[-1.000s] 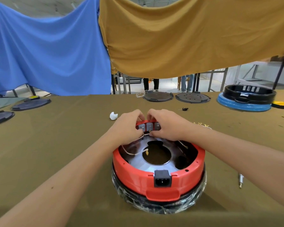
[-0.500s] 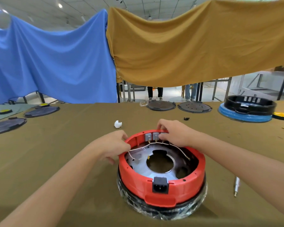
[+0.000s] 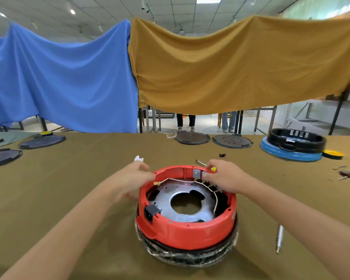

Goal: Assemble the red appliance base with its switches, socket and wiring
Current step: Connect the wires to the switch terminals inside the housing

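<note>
Fingers: right hand (image 3: pixel 226 176) pinched on grey switches (image 3: pixel 197 173) at far rim; left hand (image 3: pixel 132 178) blurred, grip unclear
Red base (image 3: pixel 187 229): sat mid-surface (image 3: pixel 69 178), socket (image 3: pixel 151 212) at near-left wall, white wiring (image 3: pixel 180 180) inside

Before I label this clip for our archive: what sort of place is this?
Probably a factory or workshop assembly bench. A half-wired red appliance base sits on the cloth-covered table, more appliance parts such as a black housing lie along its far edge, and a screwdriver bit lies nearby.
</note>
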A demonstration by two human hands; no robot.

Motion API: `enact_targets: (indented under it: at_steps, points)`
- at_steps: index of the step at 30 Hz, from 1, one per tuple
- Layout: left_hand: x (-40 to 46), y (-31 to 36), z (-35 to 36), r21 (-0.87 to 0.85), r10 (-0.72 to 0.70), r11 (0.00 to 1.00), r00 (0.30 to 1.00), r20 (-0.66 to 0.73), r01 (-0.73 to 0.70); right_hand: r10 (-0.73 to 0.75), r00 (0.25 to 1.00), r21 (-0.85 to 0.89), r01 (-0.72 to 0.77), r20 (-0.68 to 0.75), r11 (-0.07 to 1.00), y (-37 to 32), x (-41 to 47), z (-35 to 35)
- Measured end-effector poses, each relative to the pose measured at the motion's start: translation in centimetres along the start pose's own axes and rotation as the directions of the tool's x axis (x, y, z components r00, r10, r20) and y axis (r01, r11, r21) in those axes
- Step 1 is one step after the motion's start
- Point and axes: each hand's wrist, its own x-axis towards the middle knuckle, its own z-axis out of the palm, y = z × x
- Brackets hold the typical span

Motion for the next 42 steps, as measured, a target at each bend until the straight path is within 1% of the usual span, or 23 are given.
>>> enact_targets:
  at_steps: [3,5,8,11,12,14,15,17,19,21,22,24,26,27,28,29,31,32,34,37,39,41,42]
  points:
    - [-1.7,-1.4,0.4,0.051,-0.068,0.997,0.996,0.059,0.065,0.099,0.994,0.062,-0.096,-0.048,0.993,0.3,0.0,1.1]
    - [-1.6,-1.5,0.9,0.073,-0.036,0.997,0.999,0.03,0.034,0.178,0.982,0.108,-0.171,-0.062,0.979,0.2,-0.2,1.6]
    - [-0.2,-1.1,1.4,0.113,0.036,0.993,0.999,-0.014,-0.034,0.254,0.963,0.062,-0.249,-0.093,0.967,0.4,-0.8,1.8]
    - [1.9,-0.9,1.3,0.043,0.117,0.992,0.993,-0.015,-0.116,0.288,0.957,0.095,-0.284,-0.034,0.954,1.0,-1.4,0.9]
    - [2.4,-0.8,1.3,0.001,0.139,0.99,0.99,0.002,-0.139,0.291,0.956,0.105,-0.287,-0.026,0.952,1.1,-1.5,0.5]
    - [2.9,-0.8,1.3,-0.121,0.159,0.98,0.987,0.014,-0.156,0.282,0.957,0.128,-0.272,-0.071,0.954,1.4,-1.5,-0.1]
    - [3.0,-0.7,1.4,-0.2,0.152,0.969,0.988,0.006,-0.148,0.266,0.959,0.155,-0.249,-0.097,0.956,1.4,-1.4,-0.1]
    - [2.4,-0.8,1.5,-0.307,0.103,0.947,0.995,-0.004,-0.099,0.205,0.976,0.235,-0.183,-0.07,0.955,1.4,-1.2,-0.1]
    - [1.7,-1.5,1.8,-0.278,0.019,0.96,1.0,0.001,-0.018,0.128,0.992,0.286,-0.122,-0.002,0.95,1.4,-0.9,0.1]
    - [1.1,-2.4,2.0,-0.248,-0.055,0.967,0.998,0.018,0.058,0.105,0.994,0.297,-0.103,0.008,0.949,1.6,-0.8,0.3]
    - [1.0,-2.5,2.0,-0.251,-0.06,0.966,0.998,0.017,0.062,0.121,0.993,0.283,-0.114,-0.008,0.952,1.7,-0.7,0.4]
    - [1.5,-2.2,1.9,-0.23,-0.002,0.973,1.0,-0.002,0.001,0.174,0.985,0.187,-0.168,-0.019,0.968,1.7,-0.6,0.3]
    - [2.2,-1.5,1.9,-0.17,0.091,0.981,0.996,-0.014,-0.092,0.223,0.975,0.01,-0.223,-0.009,0.975,1.1,-1.0,-0.2]
    - [2.6,-1.2,1.9,-0.153,0.135,0.979,0.991,-0.021,-0.137,0.222,0.974,-0.089,-0.225,-0.044,0.97,0.9,-1.2,-0.4]
    - [3.1,-1.0,1.9,-0.155,0.169,0.973,0.985,-0.023,-0.17,0.187,0.976,-0.178,-0.205,-0.112,0.962,0.7,-1.2,-0.6]
    - [3.6,-1.0,1.9,-0.177,0.186,0.966,0.982,-0.02,-0.186,0.112,0.976,-0.228,-0.154,-0.188,0.961,0.3,-1.3,-0.8]
    - [4.6,-1.1,1.8,-0.265,0.192,0.946,0.981,0.001,-0.185,-0.108,0.956,-0.212,0.049,-0.274,0.976,-0.4,-0.9,-0.9]
    - [4.9,-1.2,1.8,-0.317,0.19,0.932,0.981,0.025,-0.173,-0.211,0.942,-0.173,0.17,-0.262,0.97,-0.8,-0.6,-1.0]
    - [5.3,-1.7,2.1,-0.448,0.203,0.883,0.975,0.092,-0.141,-0.349,0.925,-0.098,0.338,-0.151,0.936,-1.4,0.5,-0.9]
    - [5.3,-3.3,2.9,-0.673,0.308,0.736,0.924,0.227,-0.08,-0.446,0.895,-0.107,0.442,-0.016,0.891,-2.3,2.8,-0.3]
    - [5.5,-3.8,3.0,-0.697,0.343,0.714,0.904,0.254,-0.075,-0.506,0.862,-0.199,0.501,0.026,0.843,-2.9,4.1,0.3]
    - [5.9,-4.2,2.9,-0.682,0.339,0.725,0.912,0.23,-0.097,-0.551,0.831,-0.317,0.544,0.077,0.777,-3.4,5.1,1.1]
    - [6.2,-4.3,2.8,-0.684,0.339,0.721,0.916,0.212,-0.109,-0.566,0.82,-0.329,0.56,0.086,0.761,-3.5,5.5,1.4]
